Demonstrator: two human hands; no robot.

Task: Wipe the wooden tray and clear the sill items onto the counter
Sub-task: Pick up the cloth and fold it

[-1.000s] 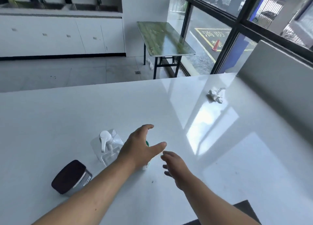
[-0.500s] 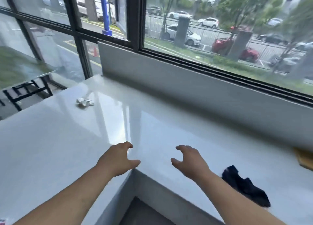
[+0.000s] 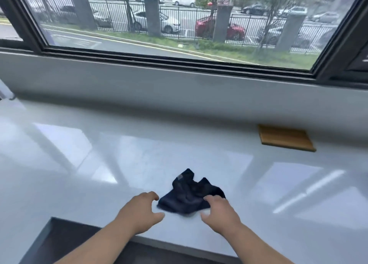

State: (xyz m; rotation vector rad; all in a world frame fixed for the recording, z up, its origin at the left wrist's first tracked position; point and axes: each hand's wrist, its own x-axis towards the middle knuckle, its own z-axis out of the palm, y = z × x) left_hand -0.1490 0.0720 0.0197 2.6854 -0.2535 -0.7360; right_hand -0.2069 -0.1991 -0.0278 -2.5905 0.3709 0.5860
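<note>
A crumpled dark navy cloth lies on the white counter near its front edge. My left hand hovers just left of the cloth with fingers apart, holding nothing. My right hand is at the cloth's right edge, fingers spread, fingertips touching or just over the fabric. A flat wooden tray lies at the back right of the counter, against the grey wall under the window.
A grey sill wall runs along the back under a large black-framed window. The counter's front edge drops to a dark floor at lower left.
The view has swung right from the counter's corner to face the window. The cloth now lies centred between my hands, which have come close to it. The wooden tray has come fully into view.
</note>
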